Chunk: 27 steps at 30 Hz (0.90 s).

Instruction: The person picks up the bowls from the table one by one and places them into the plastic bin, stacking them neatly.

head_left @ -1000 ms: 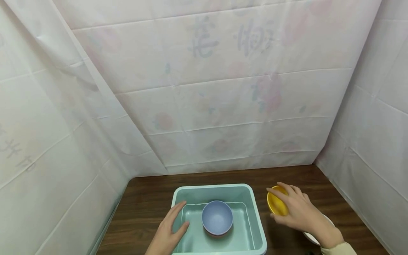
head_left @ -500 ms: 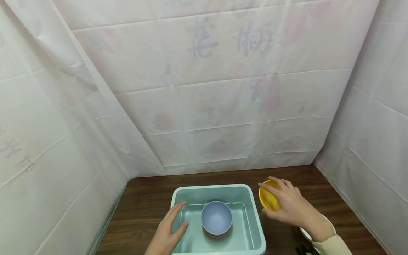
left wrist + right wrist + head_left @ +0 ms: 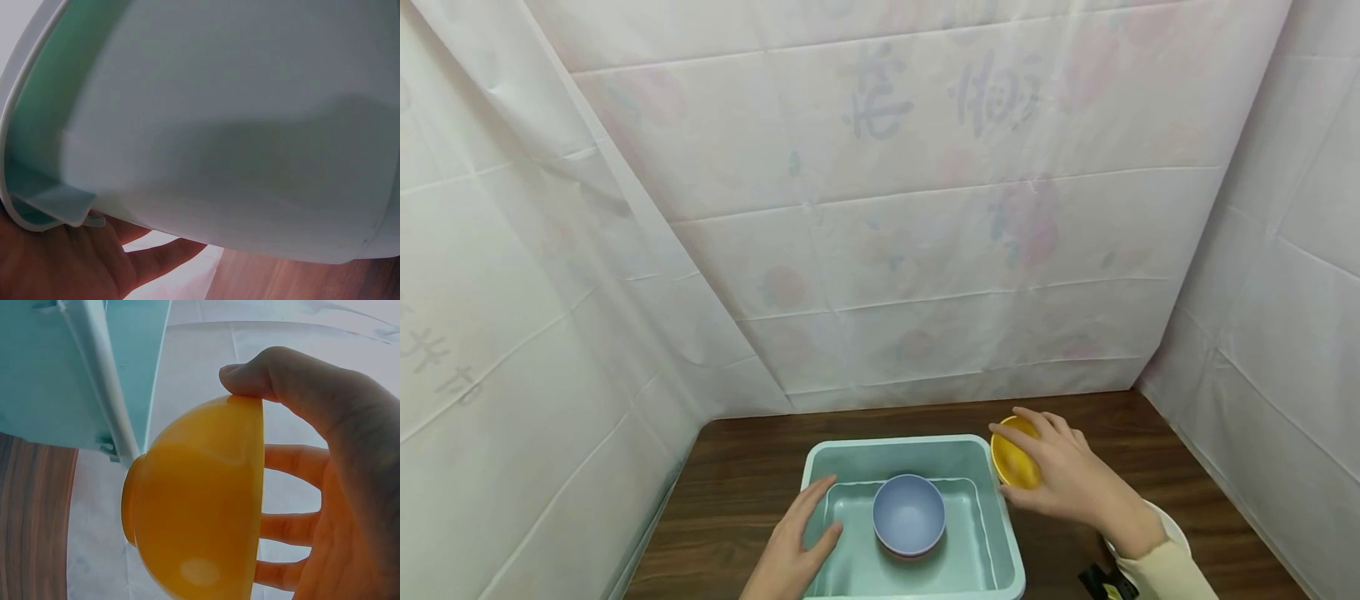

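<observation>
My right hand point(image 3: 1060, 471) grips a yellow bowl point(image 3: 1017, 458) by its rim, beside the right edge of a light green plastic tub point(image 3: 1011, 533). In the right wrist view, the bowl point(image 3: 194, 506) is tipped on its side, thumb on one side of the rim and fingers across the other. My left hand point(image 3: 793, 537) lies at the tub's left rim, fingers extended and thumb apart; its contact with the tub is partly hidden. A blue-purple bowl point(image 3: 910, 512) sits inside the tub, with a reddish edge of another bowl under it.
A white round dish point(image 3: 1172, 529) is partly covered by my right forearm. A small black object point(image 3: 1105, 582) with a yellow-green mark is near that sleeve. Pale printed sheets point(image 3: 925, 250) hang around the dark wooden table point(image 3: 737, 467).
My right hand has carried the yellow bowl left, and slightly away from me, up to the tub's right edge. More of the white dish shows. The left hand stays almost still.
</observation>
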Tool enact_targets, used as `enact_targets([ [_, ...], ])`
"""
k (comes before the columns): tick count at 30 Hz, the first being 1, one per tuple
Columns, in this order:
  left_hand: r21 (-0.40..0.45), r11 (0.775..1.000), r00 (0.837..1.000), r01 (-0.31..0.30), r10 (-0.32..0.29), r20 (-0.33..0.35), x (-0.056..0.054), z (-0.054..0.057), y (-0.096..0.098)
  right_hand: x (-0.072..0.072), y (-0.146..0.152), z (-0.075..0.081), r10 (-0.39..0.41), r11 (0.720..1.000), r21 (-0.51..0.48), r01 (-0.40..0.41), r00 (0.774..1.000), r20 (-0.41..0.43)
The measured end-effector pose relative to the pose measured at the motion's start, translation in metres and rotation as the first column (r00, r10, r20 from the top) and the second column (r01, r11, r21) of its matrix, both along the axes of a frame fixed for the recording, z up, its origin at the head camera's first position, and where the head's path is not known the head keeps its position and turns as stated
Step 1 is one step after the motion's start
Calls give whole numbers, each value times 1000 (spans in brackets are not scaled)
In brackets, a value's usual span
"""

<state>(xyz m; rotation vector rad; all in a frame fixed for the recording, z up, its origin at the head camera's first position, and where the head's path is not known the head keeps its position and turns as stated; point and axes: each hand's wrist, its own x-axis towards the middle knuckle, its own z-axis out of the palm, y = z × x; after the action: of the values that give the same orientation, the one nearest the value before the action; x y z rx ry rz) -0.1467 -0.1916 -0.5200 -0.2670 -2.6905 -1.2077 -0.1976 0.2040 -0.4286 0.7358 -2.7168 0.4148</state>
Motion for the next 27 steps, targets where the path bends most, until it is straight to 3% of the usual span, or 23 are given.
enact_targets([
  [14, 9, 1000, 1000, 13, -13, 27, -1, -3, -1, -4, -15, 4, 40, 999, -20, -40, 999, 28],
  [27, -8, 1000, 1000, 18, -18, 0, -1, -4, -2, -11, -37, 7, 100, 995, -3, -100, 992, 71],
])
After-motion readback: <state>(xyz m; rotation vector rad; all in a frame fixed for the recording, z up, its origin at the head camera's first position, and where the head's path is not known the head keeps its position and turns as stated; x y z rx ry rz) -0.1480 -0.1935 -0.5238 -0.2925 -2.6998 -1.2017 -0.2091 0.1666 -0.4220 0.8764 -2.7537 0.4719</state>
